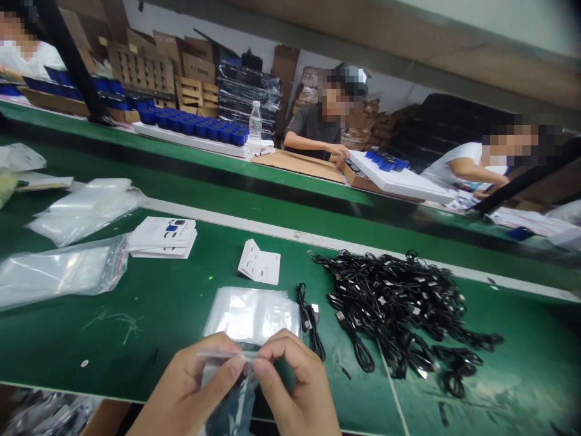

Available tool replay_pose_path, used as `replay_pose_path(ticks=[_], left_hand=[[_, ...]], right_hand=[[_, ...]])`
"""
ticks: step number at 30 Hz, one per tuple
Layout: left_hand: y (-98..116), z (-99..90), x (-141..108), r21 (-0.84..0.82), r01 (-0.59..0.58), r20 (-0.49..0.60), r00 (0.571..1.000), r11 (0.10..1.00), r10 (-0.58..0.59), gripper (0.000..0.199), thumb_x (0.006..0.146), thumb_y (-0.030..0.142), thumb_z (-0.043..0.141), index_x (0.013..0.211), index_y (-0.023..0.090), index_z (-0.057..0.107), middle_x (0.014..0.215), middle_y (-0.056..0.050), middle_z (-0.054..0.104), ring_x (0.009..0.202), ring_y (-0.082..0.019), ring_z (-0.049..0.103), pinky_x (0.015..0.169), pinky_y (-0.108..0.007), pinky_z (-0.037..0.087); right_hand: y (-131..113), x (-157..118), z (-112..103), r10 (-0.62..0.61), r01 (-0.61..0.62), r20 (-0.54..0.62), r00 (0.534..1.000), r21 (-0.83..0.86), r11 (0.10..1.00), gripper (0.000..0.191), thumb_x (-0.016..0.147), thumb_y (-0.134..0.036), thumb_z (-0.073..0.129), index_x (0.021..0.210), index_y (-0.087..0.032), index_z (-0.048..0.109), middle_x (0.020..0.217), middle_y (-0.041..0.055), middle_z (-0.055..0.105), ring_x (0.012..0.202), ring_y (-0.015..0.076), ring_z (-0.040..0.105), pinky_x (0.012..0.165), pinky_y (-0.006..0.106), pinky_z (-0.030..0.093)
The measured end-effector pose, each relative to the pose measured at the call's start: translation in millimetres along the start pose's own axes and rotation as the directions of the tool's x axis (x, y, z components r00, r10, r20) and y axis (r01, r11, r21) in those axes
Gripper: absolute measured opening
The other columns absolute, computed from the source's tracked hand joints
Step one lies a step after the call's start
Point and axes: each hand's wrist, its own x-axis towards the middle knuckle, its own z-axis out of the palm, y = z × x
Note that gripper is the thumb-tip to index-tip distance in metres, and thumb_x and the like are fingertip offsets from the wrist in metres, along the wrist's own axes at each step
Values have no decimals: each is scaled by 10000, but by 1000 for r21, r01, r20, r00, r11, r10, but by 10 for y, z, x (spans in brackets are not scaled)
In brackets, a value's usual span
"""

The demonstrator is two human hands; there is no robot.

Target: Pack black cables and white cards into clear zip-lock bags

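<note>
My left hand (200,381) and my right hand (295,378) pinch the top edge of a clear plastic bag (233,399) between thumbs and forefingers. The two thumbs are close together at the middle of that edge. The bag hangs down toward me, and something dark shows through it, too unclear to name. Just beyond my fingers lies a stack of flat clear bags (254,312) on the green table. Right of the stack is a single coiled black USB cable (311,324). Behind it stands a folded white leaflet (261,264), partly opened.
A large heap of black cables (394,297) covers the right side. On the left are a stack of leaflets (166,237) and plastic bag packs (63,269). Across the table, co-workers sit near a bottle (255,128), blue items (195,123) and a white tray (399,180).
</note>
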Motion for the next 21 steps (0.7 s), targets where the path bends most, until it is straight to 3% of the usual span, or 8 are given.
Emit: replay_pose_path(ticks=[6, 11, 15, 18, 21], left_hand=[[-37, 46, -13, -19, -4, -134, 991, 1000, 1, 216, 716, 436, 631, 676, 231, 682, 643, 29, 616, 639, -150, 569, 622, -209, 444], [-22, 66, -27, -41, 6, -101, 995, 999, -10, 214, 720, 420, 642, 649, 223, 683, 630, 31, 612, 584, -129, 539, 594, -203, 439], [-15, 50, -25, -36, 6, -81, 997, 999, -9, 264, 735, 445, 626, 622, 210, 668, 580, 39, 555, 538, -114, 497, 523, -196, 398], [-19, 48, -28, -52, 48, -105, 993, 998, -53, 275, 716, 472, 633, 646, 206, 650, 538, 51, 521, 508, -107, 473, 493, -190, 381], [-17, 45, -26, -61, 51, -115, 992, 997, -58, 277, 686, 483, 657, 660, 208, 637, 521, 50, 516, 496, -113, 462, 471, -194, 386]], right_hand=[[-7, -26, 11, -26, 27, -48, 998, 10, 1000, 118, 801, -143, 552, 715, -187, 620, 654, -6, 574, 605, 115, 553, 577, 208, 419], [-14, -44, 42, -74, 73, -92, 993, -7, 997, 150, 821, -164, 538, 691, -185, 612, 629, -3, 561, 579, 120, 538, 555, 223, 394], [8, -57, 53, 66, -62, -35, 997, 115, 991, 181, 840, -272, 555, 695, -181, 612, 630, -2, 550, 580, 122, 514, 557, 225, 394], [42, -78, 67, 215, -211, 10, 977, 248, 946, 262, 831, -420, 580, 750, -173, 613, 606, -16, 520, 568, 122, 463, 550, 230, 376], [76, -99, 93, 285, -278, 20, 958, 294, 915, 344, 818, -489, 585, 697, -167, 580, 599, -22, 480, 567, 116, 416, 541, 232, 341]])
